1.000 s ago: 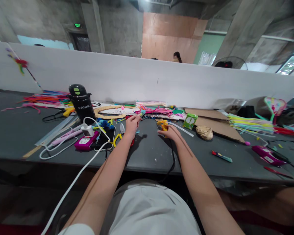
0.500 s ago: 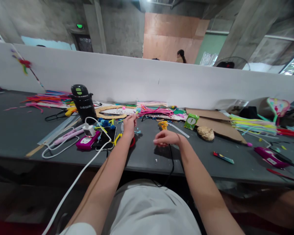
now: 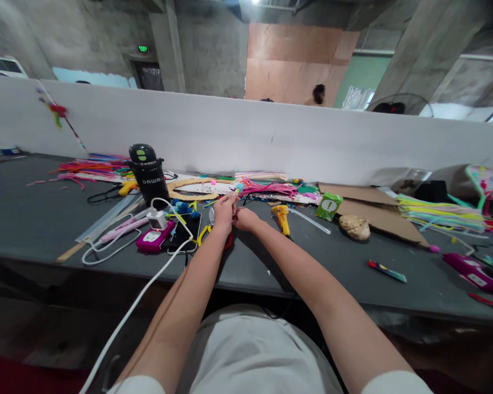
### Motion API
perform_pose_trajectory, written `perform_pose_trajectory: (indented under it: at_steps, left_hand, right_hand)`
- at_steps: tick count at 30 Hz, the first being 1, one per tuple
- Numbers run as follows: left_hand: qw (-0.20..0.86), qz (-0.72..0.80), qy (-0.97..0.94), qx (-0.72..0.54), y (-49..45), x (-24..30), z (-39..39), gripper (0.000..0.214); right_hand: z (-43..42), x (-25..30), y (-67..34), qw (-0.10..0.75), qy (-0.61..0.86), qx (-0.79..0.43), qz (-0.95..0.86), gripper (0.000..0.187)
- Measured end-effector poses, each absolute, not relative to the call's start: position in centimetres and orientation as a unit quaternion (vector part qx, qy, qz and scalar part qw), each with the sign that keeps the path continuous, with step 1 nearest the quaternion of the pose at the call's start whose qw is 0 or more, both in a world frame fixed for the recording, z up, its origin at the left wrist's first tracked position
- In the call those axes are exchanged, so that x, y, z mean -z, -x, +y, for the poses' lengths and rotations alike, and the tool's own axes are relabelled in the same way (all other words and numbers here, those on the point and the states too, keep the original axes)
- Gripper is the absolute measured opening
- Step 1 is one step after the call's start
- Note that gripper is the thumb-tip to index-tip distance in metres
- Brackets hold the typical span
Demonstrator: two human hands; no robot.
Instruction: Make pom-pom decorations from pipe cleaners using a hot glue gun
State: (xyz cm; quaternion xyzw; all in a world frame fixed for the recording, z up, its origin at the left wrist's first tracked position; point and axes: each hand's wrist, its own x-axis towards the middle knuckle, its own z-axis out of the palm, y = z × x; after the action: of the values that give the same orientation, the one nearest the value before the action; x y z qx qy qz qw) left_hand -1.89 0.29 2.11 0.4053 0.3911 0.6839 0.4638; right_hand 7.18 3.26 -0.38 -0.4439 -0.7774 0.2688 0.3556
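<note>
on the grey table (image 3: 246, 265) before you, flat cardboard (image 3: 388, 220) lies to the right, a black bottle (image 3: 148, 178) stands to the left, and pink craft stems (image 3: 271, 188) lie along the back. a yellow glue gun (image 3: 283, 220) rests to the right of your hands, apart from both. your right hand (image 3: 245, 220) is drawn in close beside your left hand (image 3: 224, 212), its grip impossible to tell, while the left pinches a small blue piece (image 3: 239, 187), raised before the stems.

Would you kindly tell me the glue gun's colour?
The glue gun is yellow, in the head view.
</note>
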Motion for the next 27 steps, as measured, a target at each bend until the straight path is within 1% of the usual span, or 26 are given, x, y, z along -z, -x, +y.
perform_pose_trajectory:
  at_steps: [3,6,8,9,12,15,22,27]
  left_hand:
    - [0.439,0.41,-0.412,-0.685,2.0,-2.0,0.3,0.027]
    - [0.379,0.44,-0.446,-0.681,2.0,-1.6,0.6,0.03]
    - [0.339,0.457,-0.481,-0.667,1.9,-1.3,0.7,0.032]
    - [0.323,0.462,-0.5,-0.657,1.7,-1.1,0.6,0.033]
    - [0.285,0.469,-0.563,-0.619,1.0,-0.7,0.3,0.035]
    - [0.261,0.469,-0.608,-0.585,0.1,-0.3,-0.2,0.037]
    - [0.269,0.445,-0.643,-0.563,-0.5,0.0,-0.5,0.039]
    - [0.256,0.437,-0.666,-0.548,-0.6,-0.1,-0.8,0.039]
  right_hand:
    - [3.2,0.6,-7.3,0.308,0.443,-0.258,-0.801,0.03]
    - [2.3,0.2,-9.0,0.282,0.441,-0.249,-0.815,0.019]
    - [1.3,0.0,-10.7,0.306,0.441,-0.253,-0.805,0.008]
    - [0.7,-0.2,-11.6,0.33,0.434,-0.272,-0.793,0.006]
    - [-0.7,-0.2,-14.0,0.432,0.397,-0.358,-0.726,0.015]
    - [-1.3,0.2,-15.1,0.515,0.385,-0.392,-0.658,0.026]
    - [-1.5,0.5,-14.8,0.564,0.391,-0.401,-0.606,0.038]
    - [-1.8,0.1,-15.0,0.578,0.41,-0.385,-0.591,0.04]
